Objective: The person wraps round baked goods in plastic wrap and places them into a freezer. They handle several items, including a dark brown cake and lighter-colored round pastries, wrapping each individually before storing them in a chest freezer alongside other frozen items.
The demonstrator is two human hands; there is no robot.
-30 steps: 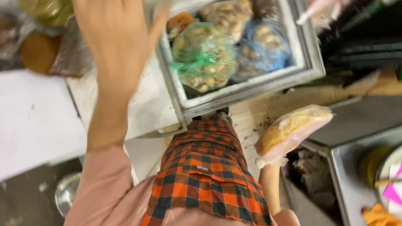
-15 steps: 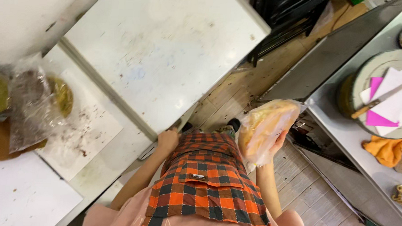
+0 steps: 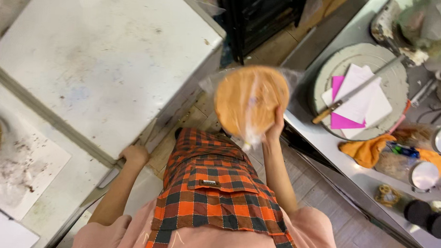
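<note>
While the left hand rests at the front edge of the white freezer lid, its fingers curled down over the rim so that how tightly they grip cannot be told, the right hand holds a bag up in front of the body. That bag is thin clear plastic, and inside it sits a stack of round flat orange-tan discs, seen face on, nearly a full circle with a slightly darker edge. Loose plastic flares out at the upper left and upper right of the disc and gathers into a crumpled tail below it, where light glints off the film in a pale streak down the middle. Fingers of the right hand are pressed against the lower right rim of the disc, pinching the bag there; the thumb is hidden behind it. It hangs in the air above the wooden floor, between the freezer and the steel counter, touching neither. Below it shows the person's orange and black plaid apron. On the counter to the right lies a round grey board bearing white and pink paper sheets and a knife with a wooden handle laid across them, and just beside the board sits an orange cloth.
</note>
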